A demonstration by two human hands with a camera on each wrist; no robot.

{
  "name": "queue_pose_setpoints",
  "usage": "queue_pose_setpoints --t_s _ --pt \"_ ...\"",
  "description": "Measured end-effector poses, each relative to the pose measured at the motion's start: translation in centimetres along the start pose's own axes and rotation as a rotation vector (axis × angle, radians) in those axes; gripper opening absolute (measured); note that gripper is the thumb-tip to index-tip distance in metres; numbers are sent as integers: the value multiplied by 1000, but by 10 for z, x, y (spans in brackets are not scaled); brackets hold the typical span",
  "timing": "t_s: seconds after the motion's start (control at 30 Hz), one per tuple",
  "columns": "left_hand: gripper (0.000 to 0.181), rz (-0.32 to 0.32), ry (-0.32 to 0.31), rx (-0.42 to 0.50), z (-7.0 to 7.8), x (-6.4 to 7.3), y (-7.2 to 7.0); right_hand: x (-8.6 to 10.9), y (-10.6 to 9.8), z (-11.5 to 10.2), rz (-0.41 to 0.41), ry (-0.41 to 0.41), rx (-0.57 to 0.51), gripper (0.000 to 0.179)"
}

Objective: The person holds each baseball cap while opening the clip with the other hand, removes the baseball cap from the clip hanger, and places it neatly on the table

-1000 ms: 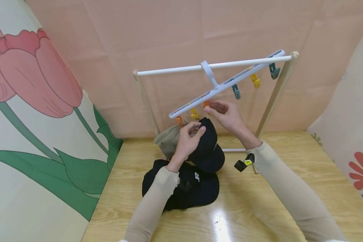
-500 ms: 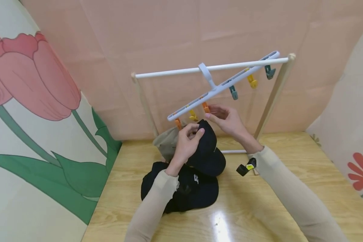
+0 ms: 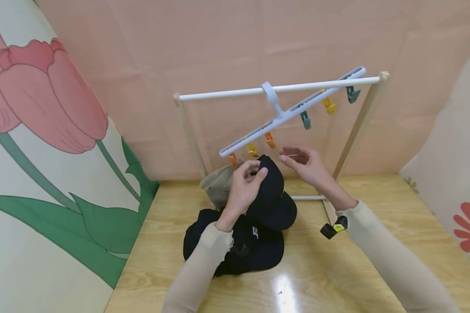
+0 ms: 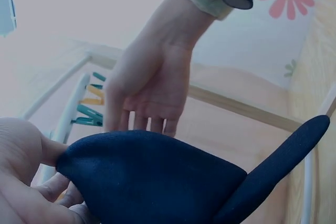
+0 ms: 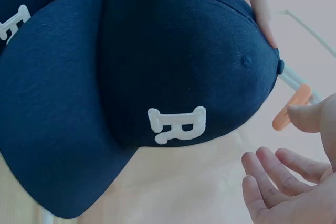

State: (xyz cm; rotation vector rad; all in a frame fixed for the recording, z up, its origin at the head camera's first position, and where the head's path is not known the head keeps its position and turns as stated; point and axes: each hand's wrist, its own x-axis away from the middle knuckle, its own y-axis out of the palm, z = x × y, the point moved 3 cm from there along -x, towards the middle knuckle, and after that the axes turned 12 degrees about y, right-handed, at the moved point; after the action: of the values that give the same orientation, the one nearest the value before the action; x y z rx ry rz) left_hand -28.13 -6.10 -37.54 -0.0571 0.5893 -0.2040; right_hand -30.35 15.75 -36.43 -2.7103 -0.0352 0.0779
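My left hand point(image 3: 244, 184) pinches a dark baseball cap point(image 3: 273, 193) at the top of its crown, brim pointing down. In the right wrist view the cap point(image 5: 173, 66) shows a white letter R on its front. My right hand point(image 3: 307, 165) is right of the cap with nothing in it, its fingers loosely bent and apart from the orange clip point(image 3: 270, 140). That clip hangs from a pale blue hanger point(image 3: 280, 118), hooked over a white rail and tilted down to the left. A beige cap point(image 3: 216, 187) hangs at its left end below another orange clip point(image 3: 233, 161).
Another dark cap point(image 3: 254, 256) with a white letter lies on the wooden table point(image 3: 337, 269) under my left forearm. Yellow and green clips point(image 3: 329, 105) hang along the hanger. The rack's wooden right post point(image 3: 358, 126) stands behind my right hand.
My right hand has let go of the inner orange clip and drawn away to the right and down. My left hand keeps the cap, which has shifted slightly right and down.
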Motion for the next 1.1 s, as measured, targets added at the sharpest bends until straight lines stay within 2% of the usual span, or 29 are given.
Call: queue_pose_setpoints --t_s 0.3,0.63,0.9,1.1 --pt "24 24 -10 11 2 4 -1 15 -9 15 6 -1 45 52" --pt "23 26 -2 36 4 8 -1 30 -16 37 21 73 86 53" --pt "23 27 -8 36 6 10 0 38 -17 54 15 81 105 53" --pt "20 46 -30 50 7 12 1 47 -14 74 17 156 112 58"
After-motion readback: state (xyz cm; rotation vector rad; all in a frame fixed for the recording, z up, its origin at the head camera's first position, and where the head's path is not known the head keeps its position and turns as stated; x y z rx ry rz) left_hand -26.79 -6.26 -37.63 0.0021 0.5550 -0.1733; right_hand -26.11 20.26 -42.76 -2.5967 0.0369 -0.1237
